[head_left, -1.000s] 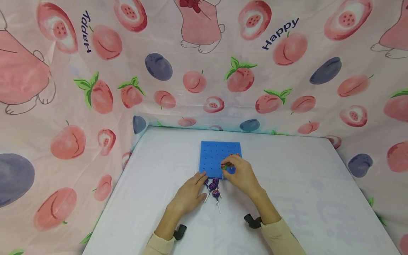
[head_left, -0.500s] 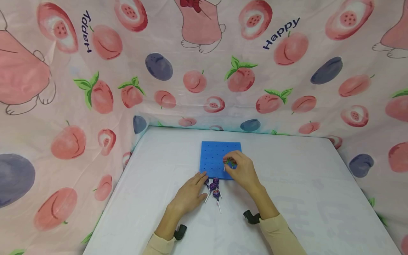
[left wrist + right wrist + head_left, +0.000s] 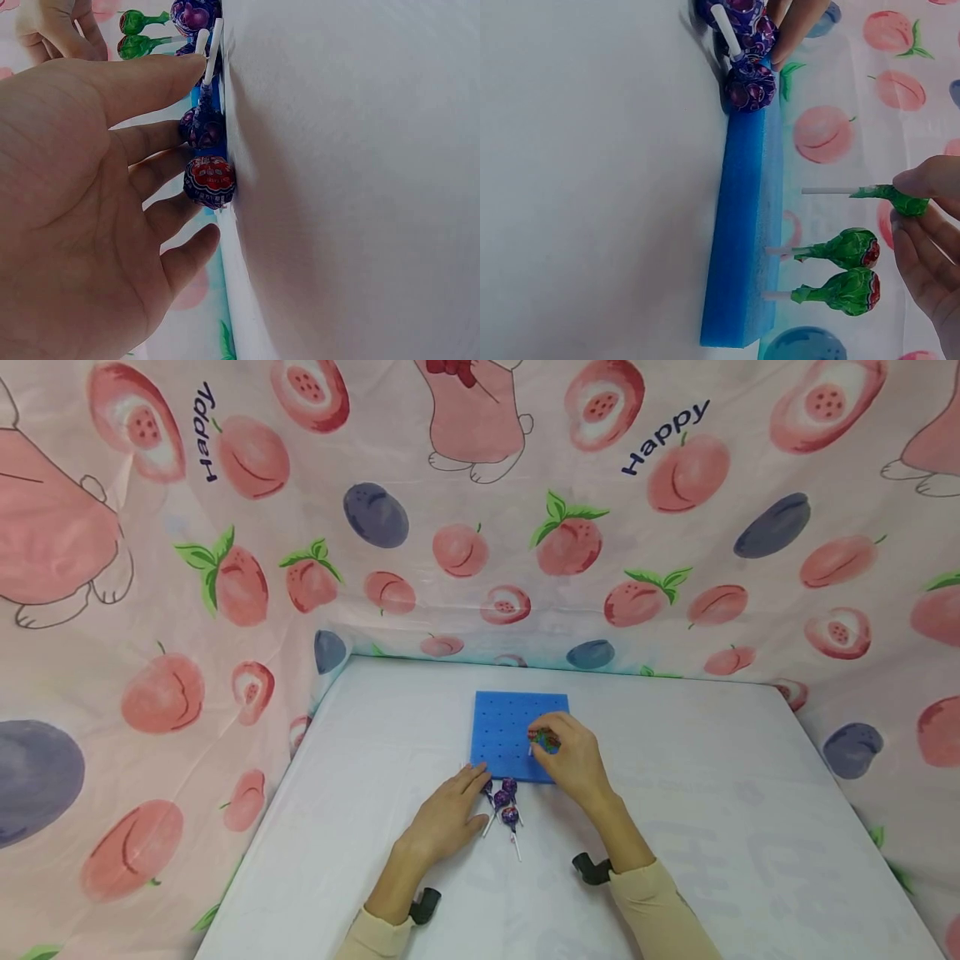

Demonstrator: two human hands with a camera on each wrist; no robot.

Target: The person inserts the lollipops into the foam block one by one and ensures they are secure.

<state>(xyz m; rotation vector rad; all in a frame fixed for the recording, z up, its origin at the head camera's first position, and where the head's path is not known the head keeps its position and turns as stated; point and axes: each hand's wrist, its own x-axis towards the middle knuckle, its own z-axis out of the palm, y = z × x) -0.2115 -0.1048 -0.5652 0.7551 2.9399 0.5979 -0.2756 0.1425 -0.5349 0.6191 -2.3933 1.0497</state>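
Note:
A blue foam board with rows of small holes lies on the table. Over its right part, my right hand pinches a green-wrapped lollipop by the head, its white stick pointing at the board's top and clear of it in the right wrist view. Two more green lollipops stand upright in the foam beside it. My left hand rests at the board's near left corner, fingers loosely extended. Several purple lollipops lie beside that hand along the near edge, one with a red label.
The white-covered table surrounds the board. A fruit-print cloth hangs behind and at the sides. Black wrist-worn pieces sit at both cuffs.
My right hand has carried the green lollipop from the board's near edge farther back and slightly right over the board. My left hand and the purple lollipops have stayed put.

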